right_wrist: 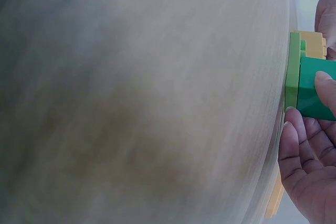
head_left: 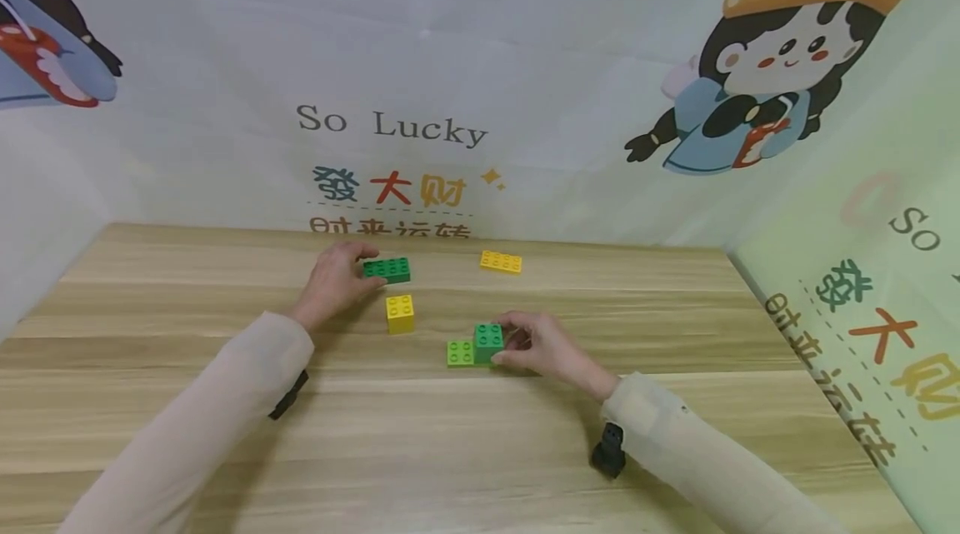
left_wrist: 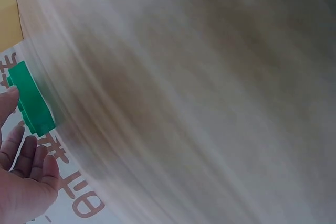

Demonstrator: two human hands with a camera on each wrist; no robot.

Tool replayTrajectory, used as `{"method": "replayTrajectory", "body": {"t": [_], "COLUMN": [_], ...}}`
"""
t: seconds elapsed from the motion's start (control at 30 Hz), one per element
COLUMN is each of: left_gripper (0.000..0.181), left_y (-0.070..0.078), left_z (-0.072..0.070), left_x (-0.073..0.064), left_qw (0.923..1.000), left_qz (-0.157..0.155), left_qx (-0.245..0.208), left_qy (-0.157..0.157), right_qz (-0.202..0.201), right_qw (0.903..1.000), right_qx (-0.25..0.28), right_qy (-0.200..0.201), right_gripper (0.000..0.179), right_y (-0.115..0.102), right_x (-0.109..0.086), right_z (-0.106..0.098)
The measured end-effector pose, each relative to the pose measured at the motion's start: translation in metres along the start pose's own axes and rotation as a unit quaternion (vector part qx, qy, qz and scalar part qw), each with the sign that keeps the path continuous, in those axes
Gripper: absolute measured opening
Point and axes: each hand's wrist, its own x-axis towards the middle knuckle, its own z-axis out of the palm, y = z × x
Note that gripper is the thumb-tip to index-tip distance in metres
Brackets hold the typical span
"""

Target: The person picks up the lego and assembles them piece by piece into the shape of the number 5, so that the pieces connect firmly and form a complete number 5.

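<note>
My left hand (head_left: 337, 280) is at the left end of a dark green eight-stud brick (head_left: 392, 270), thumb along its front side and fingers behind it. In the left wrist view the thumb overlaps that brick (left_wrist: 32, 98). My right hand (head_left: 547, 348) pinches a green four-stud block (head_left: 488, 342) from the right, thumb in front. This block stands on the right part of a flat light green brick (head_left: 460, 353), whose left studs show. In the right wrist view the thumb lies on the green block (right_wrist: 311, 93), with fingertips close by the light green brick (right_wrist: 292, 72).
A yellow four-stud block (head_left: 400, 315) stands between the hands, just in front of the dark green brick. Farther back lies a flat yellow brick (head_left: 501, 262). A printed cloth (head_left: 570, 184) rises behind the wooden table (head_left: 420, 451) and along its right side.
</note>
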Motion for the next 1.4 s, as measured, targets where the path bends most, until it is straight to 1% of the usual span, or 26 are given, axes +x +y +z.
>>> {"method": "replayTrajectory", "body": {"t": [0.27, 0.43, 0.53, 0.67, 0.87, 1.0, 1.17, 1.33, 1.4], "left_gripper": [0.048, 0.045, 0.042, 0.04, 0.038, 0.038, 0.038, 0.04, 0.039], "left_y": [0.0, -0.001, 0.0, 0.002, 0.001, 0.0, 0.003, 0.011, 0.016], "left_z": [0.005, 0.007, 0.007, 0.008, 0.009, 0.005, -0.005, -0.014, -0.017], "left_x": [0.007, 0.009, 0.008, 0.008, 0.009, 0.006, 0.0, -0.009, -0.013], "left_qw": [0.9997, 0.9994, 0.9993, 0.9992, 0.9993, 0.9995, 0.9999, 0.9996, 0.9993], "left_qz": [0.014, 0.027, 0.031, 0.028, 0.017, 0.008, 0.006, -0.003, 0.003], "left_qx": [0.019, 0.02, 0.022, 0.029, 0.032, 0.032, 0.008, -0.029, -0.036], "left_qy": [-0.006, 0.003, 0.003, -0.001, -0.004, -0.003, 0.006, -0.001, 0.003], "right_qz": [0.005, 0.015, 0.015, 0.01, 0.003, 0.0, -0.003, -0.004, 0.001], "right_qw": [0.9999, 0.9997, 0.9996, 0.9997, 0.9999, 0.9999, 0.9997, 0.9998, 0.9997], "right_qx": [0.011, 0.02, 0.025, 0.024, 0.013, 0.016, 0.023, 0.02, 0.024], "right_qy": [0.0, -0.002, -0.003, -0.002, -0.001, -0.001, 0.0, 0.0, -0.003], "right_gripper": [0.04, 0.042, 0.042, 0.042, 0.041, 0.04, 0.04, 0.041, 0.041], "right_y": [0.001, 0.001, 0.001, 0.002, 0.004, 0.004, 0.001, 0.001, 0.0], "right_x": [0.0, 0.0, 0.0, 0.0, 0.0, 0.0, 0.0, 0.0, 0.0], "right_z": [0.001, 0.001, 0.001, 0.0, 0.0, 0.001, 0.002, 0.0, -0.001]}}
